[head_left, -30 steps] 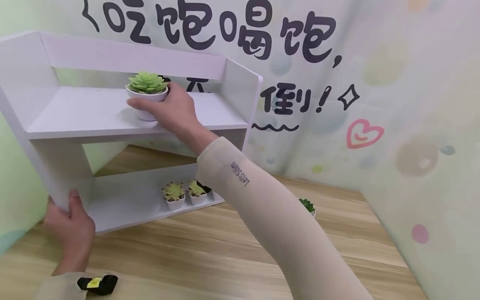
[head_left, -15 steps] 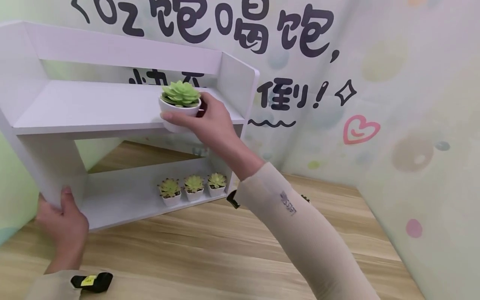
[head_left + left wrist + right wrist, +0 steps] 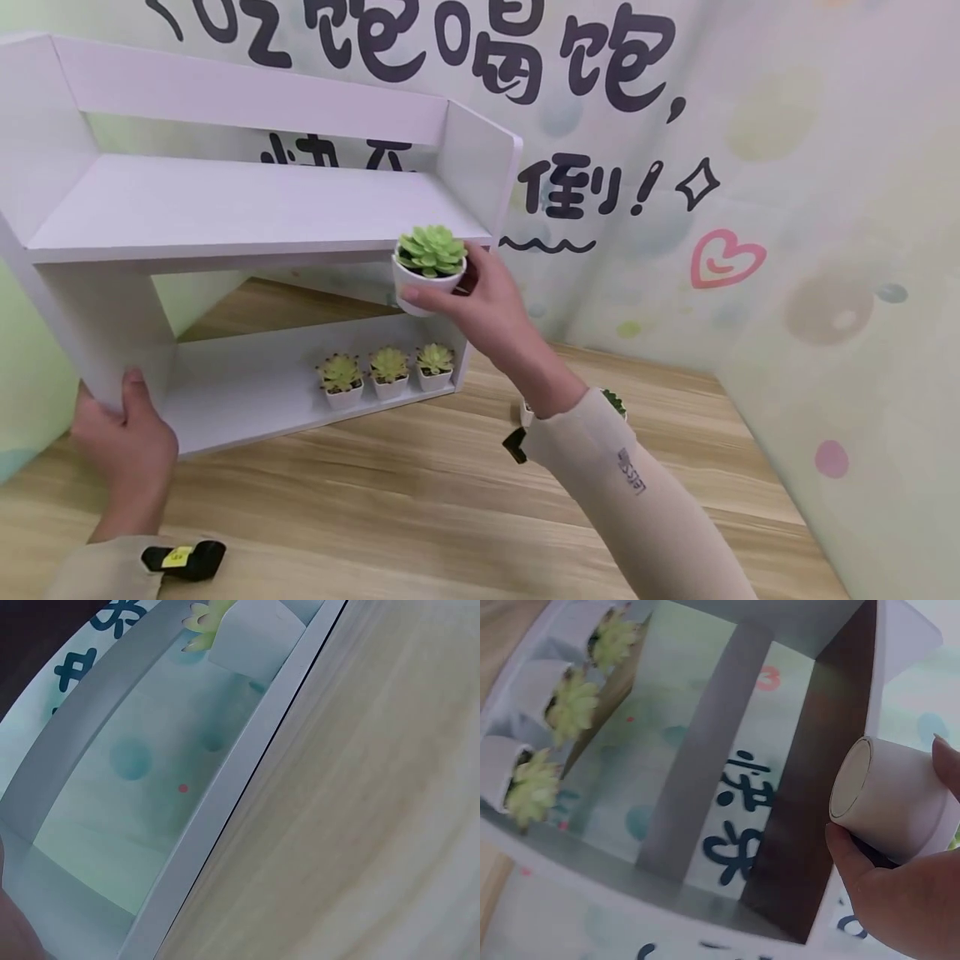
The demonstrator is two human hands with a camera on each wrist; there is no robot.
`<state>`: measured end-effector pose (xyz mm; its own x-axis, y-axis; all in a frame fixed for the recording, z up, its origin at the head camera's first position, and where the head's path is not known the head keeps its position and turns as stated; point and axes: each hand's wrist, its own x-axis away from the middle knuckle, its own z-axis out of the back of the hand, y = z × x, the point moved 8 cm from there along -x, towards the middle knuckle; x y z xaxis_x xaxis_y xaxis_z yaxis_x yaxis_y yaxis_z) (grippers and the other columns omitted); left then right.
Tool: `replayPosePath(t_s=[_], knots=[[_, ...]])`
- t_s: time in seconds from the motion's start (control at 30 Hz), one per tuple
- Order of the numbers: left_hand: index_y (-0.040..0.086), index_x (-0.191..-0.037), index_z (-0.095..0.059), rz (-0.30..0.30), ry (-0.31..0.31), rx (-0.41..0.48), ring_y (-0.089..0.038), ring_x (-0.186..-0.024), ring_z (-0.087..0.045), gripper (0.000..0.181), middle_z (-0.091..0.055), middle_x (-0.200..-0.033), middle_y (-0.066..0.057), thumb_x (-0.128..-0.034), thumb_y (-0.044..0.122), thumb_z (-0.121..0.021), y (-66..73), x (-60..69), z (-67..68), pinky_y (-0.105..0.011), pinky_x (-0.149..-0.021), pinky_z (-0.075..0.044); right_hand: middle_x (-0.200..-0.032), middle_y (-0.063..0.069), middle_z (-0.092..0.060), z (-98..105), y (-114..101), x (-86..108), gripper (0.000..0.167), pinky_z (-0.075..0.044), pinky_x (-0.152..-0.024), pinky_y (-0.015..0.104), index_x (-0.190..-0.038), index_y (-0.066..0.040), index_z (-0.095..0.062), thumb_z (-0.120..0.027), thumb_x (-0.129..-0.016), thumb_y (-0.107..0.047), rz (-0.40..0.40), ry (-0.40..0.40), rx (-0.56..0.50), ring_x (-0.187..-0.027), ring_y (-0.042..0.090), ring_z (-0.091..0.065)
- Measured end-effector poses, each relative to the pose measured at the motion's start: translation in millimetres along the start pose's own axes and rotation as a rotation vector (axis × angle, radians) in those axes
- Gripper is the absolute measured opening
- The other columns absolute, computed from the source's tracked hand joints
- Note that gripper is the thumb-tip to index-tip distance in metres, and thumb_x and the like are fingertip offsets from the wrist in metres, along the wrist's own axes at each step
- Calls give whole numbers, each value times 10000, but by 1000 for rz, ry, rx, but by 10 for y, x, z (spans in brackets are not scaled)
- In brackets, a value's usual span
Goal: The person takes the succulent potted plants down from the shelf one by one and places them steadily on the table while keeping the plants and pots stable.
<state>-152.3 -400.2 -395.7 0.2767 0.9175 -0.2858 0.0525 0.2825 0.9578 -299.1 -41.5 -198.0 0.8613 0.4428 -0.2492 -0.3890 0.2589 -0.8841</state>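
Observation:
My right hand [image 3: 498, 321] holds a green potted succulent [image 3: 431, 254] by its white pot, thumb in front. The plant is upright, just in front of the right end of the white two-tier shelf [image 3: 225, 196], near the upper board's front edge. In the right wrist view the bare underside of the white pot [image 3: 907, 799] shows, with fingers around it. My left hand [image 3: 135, 450] grips the shelf's left side panel low down, thumb on the inner face; its other fingers are partly hidden behind the panel. Only a sliver of the left hand [image 3: 15, 930] appears in the left wrist view.
Three small succulents, the left one [image 3: 342, 379], the middle one [image 3: 389, 371] and the right one [image 3: 435, 367], stand on the lower board's right half. Behind my right sleeve, a dark green plant [image 3: 615, 402] is partly hidden on the wooden table [image 3: 360, 508]. A printed backdrop [image 3: 750, 167] stands behind.
The right hand has lifted the potted succulent off the upper board and carried it right, forward of the shelf and lower. The left hand keeps its grip on the side panel.

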Motion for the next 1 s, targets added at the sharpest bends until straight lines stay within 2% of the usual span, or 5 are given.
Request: replayPosePath(t_s=[0.13,0.23,0.47,0.83,1.0], knots=[[131,-1360,-619,5,-1,-10,-14,-1164,-559,398,-652,-1366,-86,-1036,334,-511,-8,6,-7,-201,-1038,-422,-1252,3,-645,82,206,88,616,-532,-1010,339,-1359,-166,-539,-840,-831,-266,-33,14,-25,-1160,150,-629],[131,-1342,-631,19,10,-2,-11,-1139,-562,387,-667,-1319,-37,-1030,333,-525,-8,15,2,-197,-1017,-423,-1250,15,-646,142,346,137,599,-535,-1007,345,-1342,-148,-548,-840,-830,-258,-54,33,-37,-1160,165,-634],[141,-1319,-644,23,17,21,-10,-1119,-569,358,-672,-1249,40,-1026,315,-535,16,10,13,-197,-1008,-430,-1262,35,-644,227,658,208,653,-540,-994,347,-1370,-139,-532,-851,-811,-250,-110,65,-56,-1155,191,-638],[142,-1329,-639,17,16,-14,-7,-1132,-567,376,-674,-1305,-13,-1026,340,-538,15,-16,31,-192,-1010,-424,-1240,81,-645,307,1123,302,705,-555,-886,308,-1362,-98,-530,-872,-762,-240,-193,153,32,-1069,212,-623],[139,-1333,-637,16,6,-11,-15,-1130,-568,378,-674,-1302,-16,-1030,336,-529,20,-5,16,-193,-1007,-427,-1308,101,-621,332,1344,365,752,-536,-988,388,-1389,-73,-506,-872,-745,-210,-225,203,76,-1155,244,-613]])
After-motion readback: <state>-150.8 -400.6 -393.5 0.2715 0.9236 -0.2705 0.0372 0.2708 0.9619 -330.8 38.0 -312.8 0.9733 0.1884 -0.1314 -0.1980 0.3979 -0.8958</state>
